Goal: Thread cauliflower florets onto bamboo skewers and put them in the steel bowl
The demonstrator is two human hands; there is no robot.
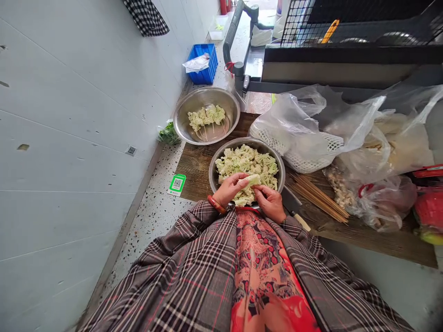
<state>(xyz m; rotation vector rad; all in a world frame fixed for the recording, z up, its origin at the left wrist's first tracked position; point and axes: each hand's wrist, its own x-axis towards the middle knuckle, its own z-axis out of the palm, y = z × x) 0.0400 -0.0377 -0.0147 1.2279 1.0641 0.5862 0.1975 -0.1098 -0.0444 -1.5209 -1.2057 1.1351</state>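
Over the near steel bowl (pixel 212 173), my left hand (pixel 229 189) is closed on a pale cauliflower floret (pixel 253 180), thumb and fingers around its left end. My right hand (pixel 272 201) meets the floret's right end with fingers pinched together; what sits in the pinch is too small to make out. Loose cauliflower pieces (pixel 242 159) fill the bowl beneath both hands. Behind it, to the left, a larger steel bowl (pixel 180 117) contains several cauliflower skewers (pixel 206 118), their thin sticks pointing toward me.
Bamboo skewers (pixel 320 198) lie in a bundle right of the bowl, beside a knife (pixel 300 220). Plastic bags (pixel 290 120) and a white basket (pixel 308 157) crowd the right side. A blue crate (pixel 208 74), bagged greens (pixel 169 133) and a QR card (pixel 177 184) are on the left.
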